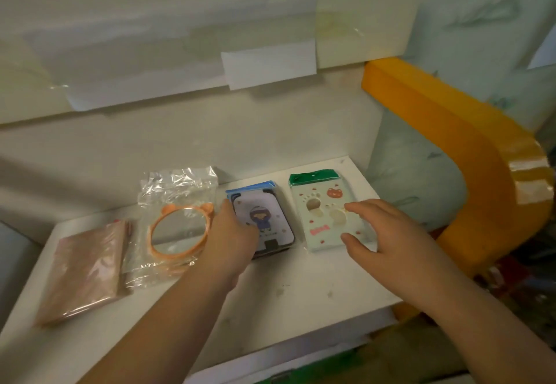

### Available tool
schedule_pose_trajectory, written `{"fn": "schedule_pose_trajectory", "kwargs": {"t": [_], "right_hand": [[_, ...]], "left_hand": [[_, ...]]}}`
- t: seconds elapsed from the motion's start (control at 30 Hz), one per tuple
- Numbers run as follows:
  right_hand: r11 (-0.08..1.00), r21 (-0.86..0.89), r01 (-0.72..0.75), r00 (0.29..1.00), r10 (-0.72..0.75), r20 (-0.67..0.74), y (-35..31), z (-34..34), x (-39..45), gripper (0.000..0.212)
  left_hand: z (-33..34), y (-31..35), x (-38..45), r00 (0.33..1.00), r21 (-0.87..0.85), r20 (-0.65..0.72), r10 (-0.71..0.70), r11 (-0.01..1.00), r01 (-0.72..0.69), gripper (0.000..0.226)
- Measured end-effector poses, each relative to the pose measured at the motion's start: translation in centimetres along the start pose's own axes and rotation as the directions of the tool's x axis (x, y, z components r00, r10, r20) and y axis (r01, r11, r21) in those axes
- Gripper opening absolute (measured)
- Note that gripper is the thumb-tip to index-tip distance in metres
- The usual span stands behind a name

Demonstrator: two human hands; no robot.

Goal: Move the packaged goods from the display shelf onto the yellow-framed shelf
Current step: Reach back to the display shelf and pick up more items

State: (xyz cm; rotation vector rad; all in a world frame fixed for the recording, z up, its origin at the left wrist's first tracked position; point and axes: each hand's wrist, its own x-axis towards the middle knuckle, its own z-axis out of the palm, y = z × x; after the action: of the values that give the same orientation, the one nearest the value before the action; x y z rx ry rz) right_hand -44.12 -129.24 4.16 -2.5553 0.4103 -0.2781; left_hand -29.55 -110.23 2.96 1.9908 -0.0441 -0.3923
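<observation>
On a white display shelf beside a yellow frame, four packaged goods lie in a row. The left hand grips the blue-topped pack; the right hand hovers, fingers spread, over the green-topped pack. Lifting by the edges should prevent slipping.

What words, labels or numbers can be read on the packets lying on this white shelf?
None can be read for certain.
Green-topped packet: a pink mark near its lower left, too blurred to read; otherwise only paw prints and a red bear face.
Blue-topped packet: small dark print below the cartoon figure, too small and partly hidden by the left hand.
Orange ring mirror in clear bag: no text visible.
Brown packet: no text visible.
</observation>
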Motion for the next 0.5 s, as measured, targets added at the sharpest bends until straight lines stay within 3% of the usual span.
{"fn": "schedule_pose_trajectory", "kwargs": {"t": [0.2,0.37,0.43,0.5], "right_hand": [[0.999,0.026,0.047,0.999,-0.047,-0.008,-0.6,-0.1,0.8,0.048],[0.993,0.065,0.100,0.995,-0.098,-0.032,-2.7,1.0,2.7,0.046],[0.986,0.099,0.135,0.991,-0.133,-0.030,-4.0,1.9,3.5,0.046],[0.975,0.138,0.173,0.985,-0.173,-0.012,-5.7,3.0,4.1,0.044]], "left_hand": [[-1.4,1.2,-2.4,0.981,0.225,-0.092,0.171,0.963,-0.147,0.079],[-5.1,1.1,-4.1,0.883,0.518,-0.136,0.449,0.792,-0.323,0.067],[-7.0,0.6,-4.8,0.837,0.637,-0.147,0.527,0.697,-0.327,0.059],[-9.1,-0.3,-5.5,0.835,0.711,-0.169,0.523,0.652,-0.265,0.058]]}}
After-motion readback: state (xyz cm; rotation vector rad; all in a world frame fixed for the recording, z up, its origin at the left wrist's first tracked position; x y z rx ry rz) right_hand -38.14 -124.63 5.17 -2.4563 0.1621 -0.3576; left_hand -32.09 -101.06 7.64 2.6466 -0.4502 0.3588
